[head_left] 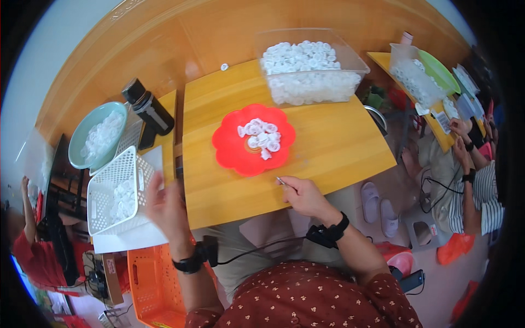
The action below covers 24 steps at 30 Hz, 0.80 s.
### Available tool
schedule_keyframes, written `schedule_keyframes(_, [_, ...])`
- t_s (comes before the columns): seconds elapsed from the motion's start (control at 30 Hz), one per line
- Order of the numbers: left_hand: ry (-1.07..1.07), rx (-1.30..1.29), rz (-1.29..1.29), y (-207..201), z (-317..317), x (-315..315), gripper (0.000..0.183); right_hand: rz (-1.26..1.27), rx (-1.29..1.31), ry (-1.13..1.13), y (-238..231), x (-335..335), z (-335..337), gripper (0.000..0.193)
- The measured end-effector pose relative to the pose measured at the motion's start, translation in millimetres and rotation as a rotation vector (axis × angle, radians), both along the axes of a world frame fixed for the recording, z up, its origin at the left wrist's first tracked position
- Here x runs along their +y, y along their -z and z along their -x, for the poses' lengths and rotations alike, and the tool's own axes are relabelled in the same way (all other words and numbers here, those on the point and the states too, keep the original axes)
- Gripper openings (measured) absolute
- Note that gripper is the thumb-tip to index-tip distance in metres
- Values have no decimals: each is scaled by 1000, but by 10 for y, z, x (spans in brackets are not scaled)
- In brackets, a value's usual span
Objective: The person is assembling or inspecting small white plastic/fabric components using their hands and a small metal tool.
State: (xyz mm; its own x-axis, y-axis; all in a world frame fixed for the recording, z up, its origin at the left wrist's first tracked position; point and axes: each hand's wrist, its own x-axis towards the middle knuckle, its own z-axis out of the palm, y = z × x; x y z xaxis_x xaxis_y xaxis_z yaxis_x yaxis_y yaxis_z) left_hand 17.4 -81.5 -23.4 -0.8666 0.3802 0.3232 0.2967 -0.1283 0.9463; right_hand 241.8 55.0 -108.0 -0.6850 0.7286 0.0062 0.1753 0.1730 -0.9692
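My right hand point(309, 198) is closed around a thin metal tool point(281, 181); only its silvery tip shows, over the table's near edge. The red flower-shaped plate point(229, 154) lies just beyond, with a small heap of white round plastic pieces point(255, 128) on it. My left hand point(165, 210) is raised beside the white perforated basket point(98, 203), to the table's left. Motion smears its fingers, so I cannot see whether they hold anything. Clear-white small pieces point(123, 198) lie inside that basket.
A clear plastic bin point(350, 63) full of white pieces stands at the back of the wooden table point(213, 202). Left are a teal basin point(76, 143) and a black flask point(155, 115). An orange crate point(143, 284) sits below. People work at both sides.
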Motion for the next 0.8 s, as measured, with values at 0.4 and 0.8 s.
schedule_keyframes(0.4, [543,624,694,322,-526,1326,23,-148,138,143,26,-69,49,15])
schedule_keyframes(0.8, [474,401,449,520,-447,1126,25,-149,119,136,-46,-89,5,16])
